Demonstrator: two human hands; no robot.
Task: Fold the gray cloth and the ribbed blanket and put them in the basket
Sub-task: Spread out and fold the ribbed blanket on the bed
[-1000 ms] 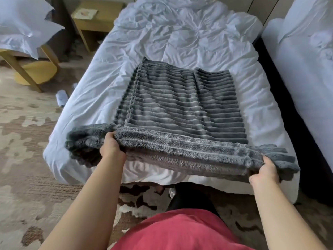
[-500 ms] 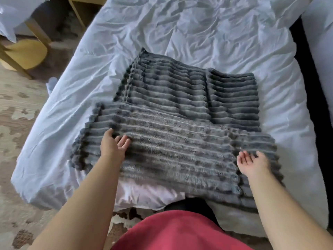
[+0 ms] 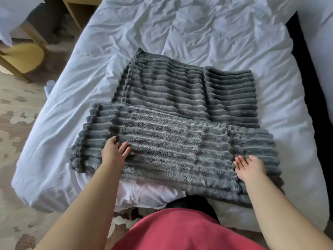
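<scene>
The gray ribbed blanket lies on the white bed, its near part folded over toward the far part, so a wider front layer overlaps a narrower back layer. My left hand rests flat on the front layer near its left side, fingers spread. On the right side of that layer lies my right hand, fingers apart, holding nothing. No gray cloth and no basket appear in the head view.
A yellow wooden chair stands on the patterned carpet at the left. A second white bed lies at the right beyond a dark gap. A small white object lies on the floor beside the bed.
Both hands gripped the blanket's near edge a second ago, carried it forward over the blanket and let go. They now rest flat on the folded layer.
</scene>
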